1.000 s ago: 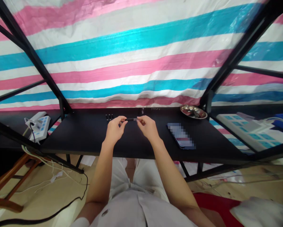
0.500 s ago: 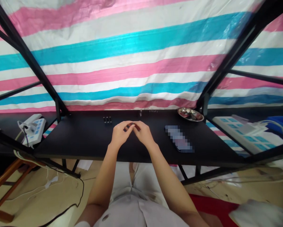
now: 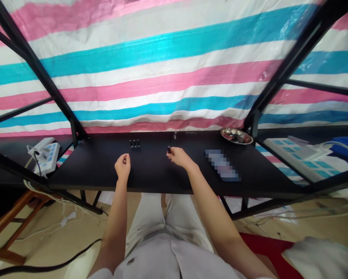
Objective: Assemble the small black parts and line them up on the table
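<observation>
My right hand (image 3: 178, 156) is closed in a pinch on a small black cylinder (image 3: 169, 149), which it holds upright above the black tabletop (image 3: 150, 174). Well to its left, my left hand (image 3: 123, 167) is curled shut over the table. A dark spot shows between its fingers, too small to name. Behind the hands, three small black cylinders with silvery ends (image 3: 135, 143) stand in a row. A small shiny piece (image 3: 175, 135) lies near the table's back edge, beside a row of several tiny pale pieces (image 3: 190, 133).
A round steel dish (image 3: 236, 136) sits at the back right corner. In front of it lies a pixelated, phone-shaped object (image 3: 223, 165). Black metal posts (image 3: 60, 100) frame both table ends. Power strips (image 3: 47, 159) lie beyond the left end, a striped sheet (image 3: 162, 77) hangs behind.
My hands were together at the middle and have come apart. The left moved left and nearer me; the right holds the black cylinder, now in plain sight. The view shifted slightly.
</observation>
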`<action>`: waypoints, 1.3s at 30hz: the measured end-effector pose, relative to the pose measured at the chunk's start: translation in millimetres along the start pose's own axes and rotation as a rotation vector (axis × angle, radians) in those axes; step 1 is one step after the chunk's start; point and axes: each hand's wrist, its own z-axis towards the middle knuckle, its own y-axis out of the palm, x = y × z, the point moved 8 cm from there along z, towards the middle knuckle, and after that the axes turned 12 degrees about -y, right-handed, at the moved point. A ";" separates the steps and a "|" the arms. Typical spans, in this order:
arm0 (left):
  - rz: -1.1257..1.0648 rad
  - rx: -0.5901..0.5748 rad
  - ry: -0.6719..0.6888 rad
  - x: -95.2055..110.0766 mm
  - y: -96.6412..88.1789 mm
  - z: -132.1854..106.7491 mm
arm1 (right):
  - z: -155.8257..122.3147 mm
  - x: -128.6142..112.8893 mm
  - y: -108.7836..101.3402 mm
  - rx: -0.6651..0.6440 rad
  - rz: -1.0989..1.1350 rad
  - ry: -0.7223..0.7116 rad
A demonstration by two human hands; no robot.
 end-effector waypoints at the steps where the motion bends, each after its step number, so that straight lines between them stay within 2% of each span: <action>1: 0.028 0.007 0.010 -6.0 -1.3 -0.5 | 6.6 0.9 6.2 -0.031 0.026 0.011; 5: 0.021 -0.033 0.006 -19.6 -1.5 -2.9 | 39.3 -2.6 28.1 -0.072 0.096 0.019; 10: -0.049 -0.113 -0.085 -35.9 1.9 0.8 | 76.8 1.7 63.2 -0.139 0.080 0.087; 14: -0.157 -0.150 -0.168 -46.6 4.0 3.5 | 100.3 11.2 86.0 -0.079 -0.090 0.108; 20: -0.209 -0.194 -0.222 -49.7 7.2 4.9 | 123.2 17.8 120.5 -0.074 -0.110 0.129; 30: -0.212 -0.230 -0.233 -47.7 13.0 6.7 | 149.3 25.1 139.9 -0.100 -0.132 0.144; 39: -0.205 -0.241 -0.230 -47.3 14.2 7.0 | 151.3 24.7 142.6 -0.136 -0.111 0.148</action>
